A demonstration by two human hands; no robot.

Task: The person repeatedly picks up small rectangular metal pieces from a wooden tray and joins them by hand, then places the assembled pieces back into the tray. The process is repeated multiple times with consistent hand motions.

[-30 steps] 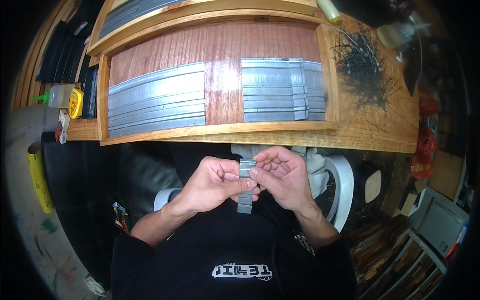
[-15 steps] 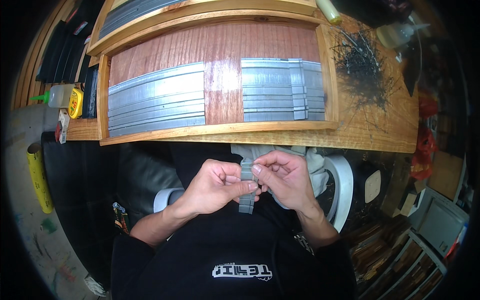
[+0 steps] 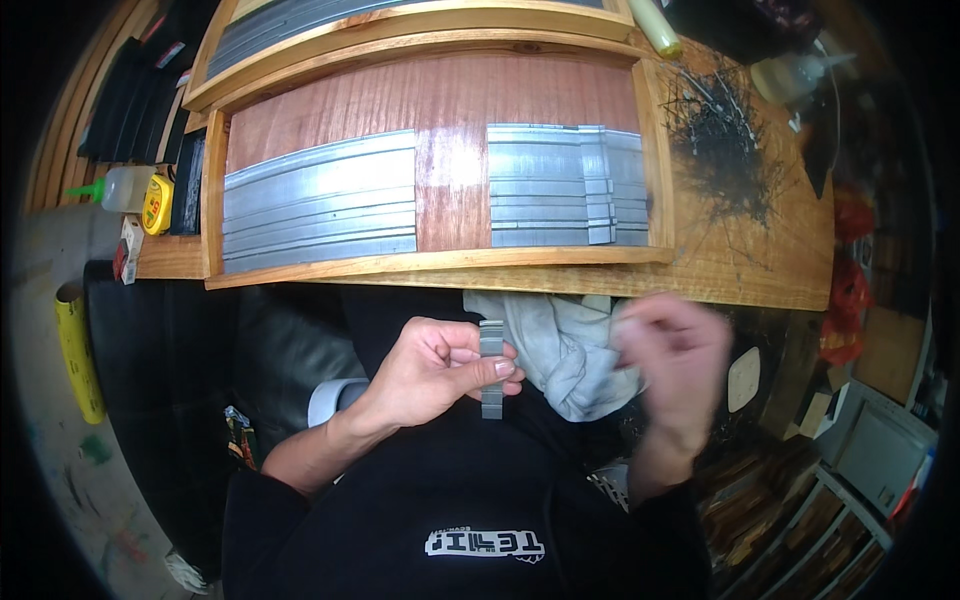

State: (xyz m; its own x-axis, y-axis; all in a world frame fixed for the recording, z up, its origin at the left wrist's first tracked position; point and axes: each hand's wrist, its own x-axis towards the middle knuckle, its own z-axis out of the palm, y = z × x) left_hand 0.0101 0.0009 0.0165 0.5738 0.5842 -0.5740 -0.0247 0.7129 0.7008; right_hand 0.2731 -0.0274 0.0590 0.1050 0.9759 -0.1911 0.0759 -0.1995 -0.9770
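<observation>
My left hand (image 3: 425,375) is closed around a narrow grey segmented strip (image 3: 491,342), pinched under the thumb in front of my body. The strip stands roughly upright, sticking out above and below the fingers. My right hand (image 3: 680,350) is off to the right, apart from the strip and beside a light grey cloth (image 3: 570,365); motion smears its fingers, so I cannot tell whether anything is in them. Beyond both hands lies a wooden tray (image 3: 440,262) with flat grey strips (image 3: 315,195) on its left side and more grey strips (image 3: 535,190) on its right.
Behind the tray is a second wooden tray (image 3: 420,30). Thin dark sticks (image 3: 722,140) lie heaped at the table's right, near a squeeze bottle (image 3: 790,78). A yellow container (image 3: 157,205) sits at the left, with a yellow roll (image 3: 78,350) lower down.
My right hand has let go of the grey strip and swung to the right, uncovering more of the cloth. The left hand keeps its hold in nearly the same place.
</observation>
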